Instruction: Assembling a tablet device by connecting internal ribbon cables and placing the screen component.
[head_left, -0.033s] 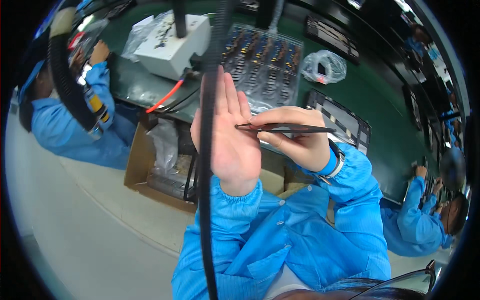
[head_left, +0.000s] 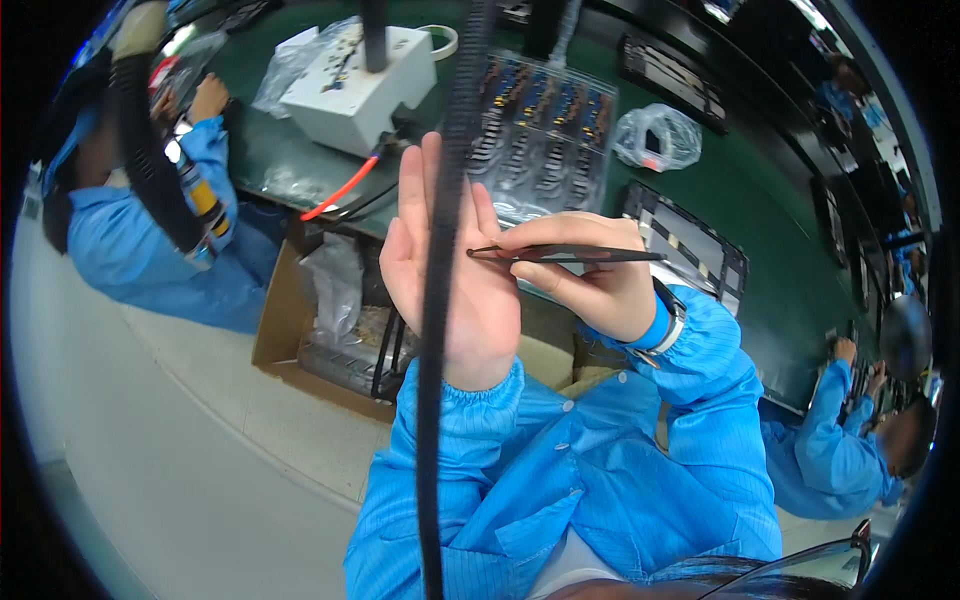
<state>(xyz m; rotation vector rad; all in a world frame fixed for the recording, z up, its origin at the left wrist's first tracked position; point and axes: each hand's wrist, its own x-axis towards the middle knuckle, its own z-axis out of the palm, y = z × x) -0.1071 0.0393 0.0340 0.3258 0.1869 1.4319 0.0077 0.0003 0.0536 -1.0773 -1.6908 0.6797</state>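
Observation:
My left hand lies palm up with its fingers stretched out. A dark ribbed tube runs up the view in front of it and hides part of the palm and fingers. Black tweezers are pinched between the thumb and fingers of my right hand. They point left, over the open palm. At their tips, against the palm, is a tiny dark round piece, too small to name. A clear tray of small electronic parts stands on the bench just beyond my hands.
A white box-shaped device with an orange cable stands far left of the tray. To the tray's right lie a clear plastic bag and a dark framed panel. An open carton sits below left. Co-workers sit at both sides.
The bench and its things have shifted slightly right in the view, and the dark tube now crosses farther right over my left palm. Both hands and the tweezers keep nearly the same pose.

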